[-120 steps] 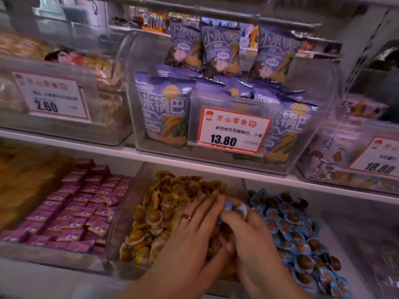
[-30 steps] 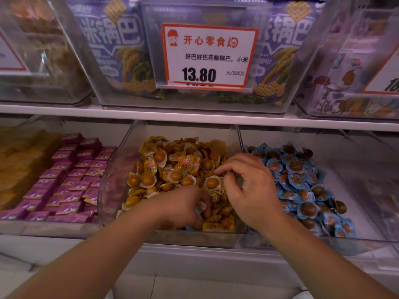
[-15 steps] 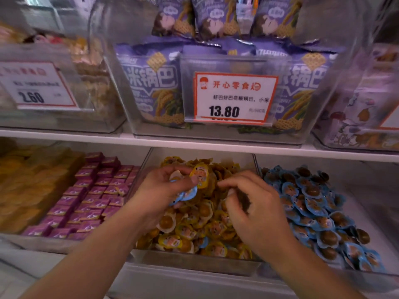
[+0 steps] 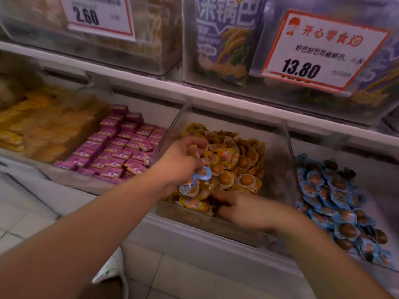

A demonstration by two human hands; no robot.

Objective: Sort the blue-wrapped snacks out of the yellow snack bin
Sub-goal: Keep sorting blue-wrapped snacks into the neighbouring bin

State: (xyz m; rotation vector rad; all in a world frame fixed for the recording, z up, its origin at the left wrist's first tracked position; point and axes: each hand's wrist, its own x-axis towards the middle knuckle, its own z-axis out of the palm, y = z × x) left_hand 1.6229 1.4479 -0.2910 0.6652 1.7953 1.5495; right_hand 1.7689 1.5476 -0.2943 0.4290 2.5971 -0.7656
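Shelf bins under price cards

Orange packets [image 4: 43, 128], purple packets [image 4: 121, 147] at left. Left hand [image 4: 181, 162] clutching blue-wrapped snacks [image 4: 195, 180] above the yellow snack bin [image 4: 278, 169]. Right hand [image 4: 244, 210] dug in, fingers seemingly curled, grip blurred. Blue bin [image 4: 336, 201] rightmost. White floor tiles [image 4: 26, 219] below.

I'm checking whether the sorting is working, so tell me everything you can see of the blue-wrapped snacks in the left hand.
The blue-wrapped snacks are small round sealed cups with light-blue, frilly-edged foil lids carrying a printed picture. At least two show, bunched below the left hand, whose curled fingers hold them in its grip. They hang tilted just over the near left part of the yellow snack bin, against the yellow-wrapped snacks. The picture is blurred, so the exact count and lid print cannot be told.
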